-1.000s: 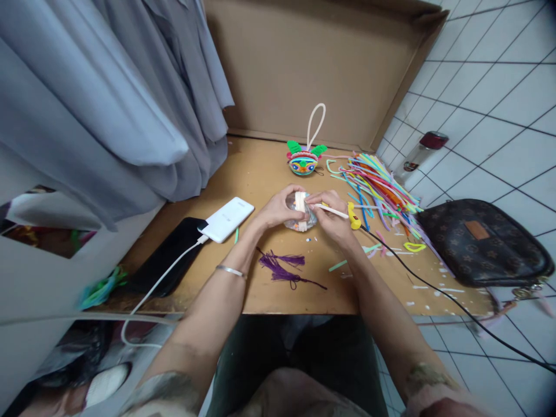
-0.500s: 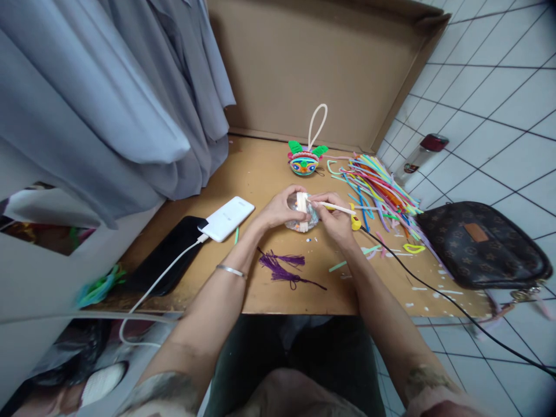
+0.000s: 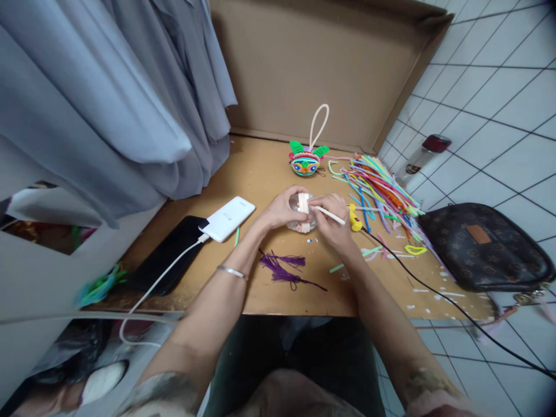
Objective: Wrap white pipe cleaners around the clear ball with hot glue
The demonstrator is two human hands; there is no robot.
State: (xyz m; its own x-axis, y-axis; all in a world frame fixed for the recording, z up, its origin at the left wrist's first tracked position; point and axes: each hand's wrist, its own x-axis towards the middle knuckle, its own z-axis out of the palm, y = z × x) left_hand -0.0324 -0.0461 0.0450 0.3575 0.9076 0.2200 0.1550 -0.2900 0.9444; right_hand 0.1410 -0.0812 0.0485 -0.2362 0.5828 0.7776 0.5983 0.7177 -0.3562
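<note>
My left hand (image 3: 280, 209) is closed round a clear plastic ball (image 3: 297, 223), its fingers curled over the left side. A cream band (image 3: 304, 202) runs down the front of the ball, and small coloured bits show through the plastic. At the ball's right side, my right hand (image 3: 333, 220) pinches a cream pipe cleaner (image 3: 332, 215), whose far end meets the band. Just right of that hand lies a yellow glue gun (image 3: 355, 218) with a black cord, partly hidden by the hand. Two purple tassels (image 3: 284, 269) lie on the table below the ball.
Behind the hands sits a finished-looking colourful animal-head ornament (image 3: 305, 163) with a cream loop. A heap of pipe cleaners (image 3: 382, 185) and a brown handbag (image 3: 486, 249) lie to the right. A white power bank (image 3: 230, 218) with cable and a black phone-like slab (image 3: 174, 255) lie left.
My right hand has shifted slightly and turned, so the pipe cleaner now slants more steeply down to the right. My left hand keeps its hold on the ball.
</note>
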